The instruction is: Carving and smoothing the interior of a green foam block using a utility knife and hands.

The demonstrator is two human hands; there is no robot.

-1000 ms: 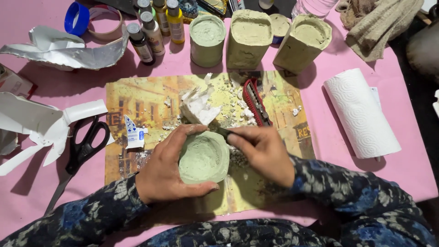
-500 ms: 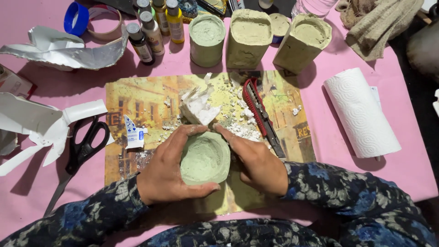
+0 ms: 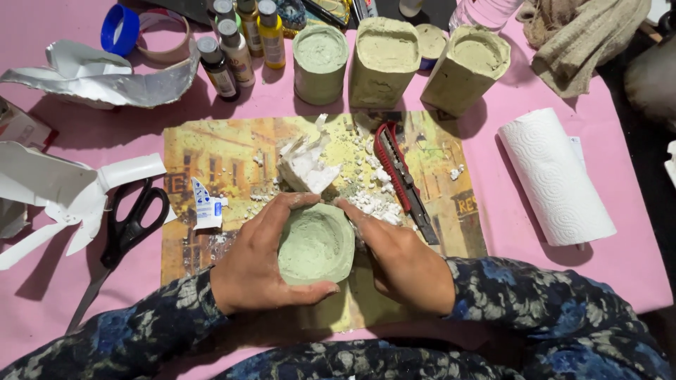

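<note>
Down at the middle of the counter (image 3: 620, 274), a pale green clay pot (image 3: 315, 243) sits on a printed mat (image 3: 225, 151). Left hand (image 3: 264, 264) cups it, fingers curled around its wall; right hand (image 3: 405, 264) presses its fingers together against the other side. White crumbs (image 3: 373, 204) and a red utility knife (image 3: 403, 179) lie just beyond.
</note>
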